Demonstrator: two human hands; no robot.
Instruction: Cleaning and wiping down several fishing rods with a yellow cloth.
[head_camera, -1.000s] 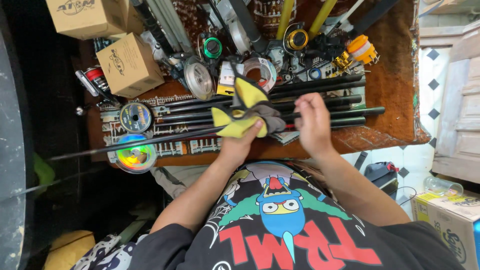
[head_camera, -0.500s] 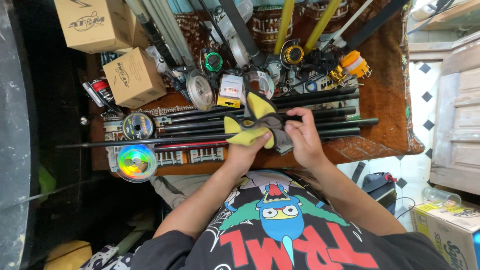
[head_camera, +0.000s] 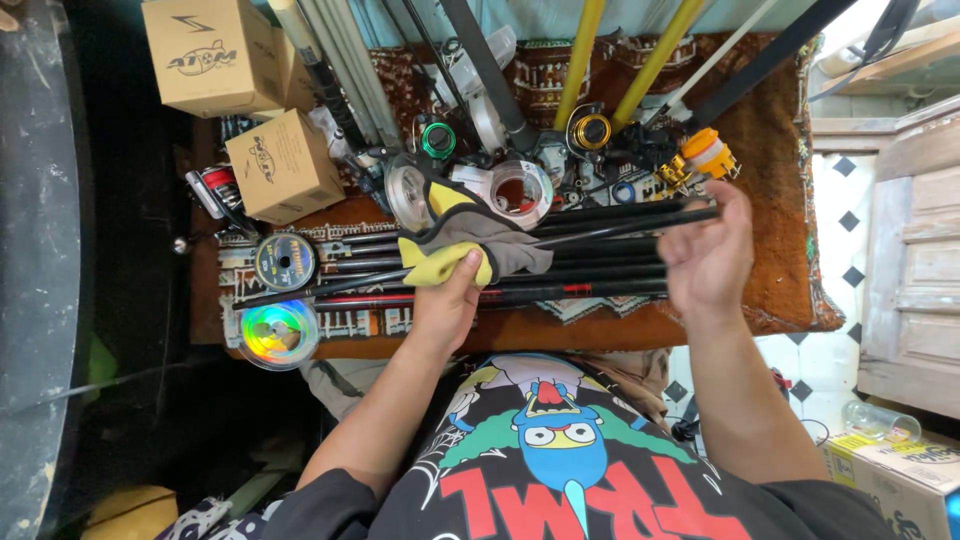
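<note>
Fingers (head_camera: 722, 205) hold black rod (head_camera: 600, 228) lengthwise left-right, through cloth (head_camera: 462, 245).

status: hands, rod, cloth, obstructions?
Left hand grips yellow-grey cloth around thin black rod. Right hand holds rod's end. Reels crowd behind.

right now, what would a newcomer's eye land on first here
The yellow and grey cloth, gripped by the left hand around thin black rod sections at centre. The right hand holds a rod's far end. Lower left, a shiny rainbow spool glints.
</note>
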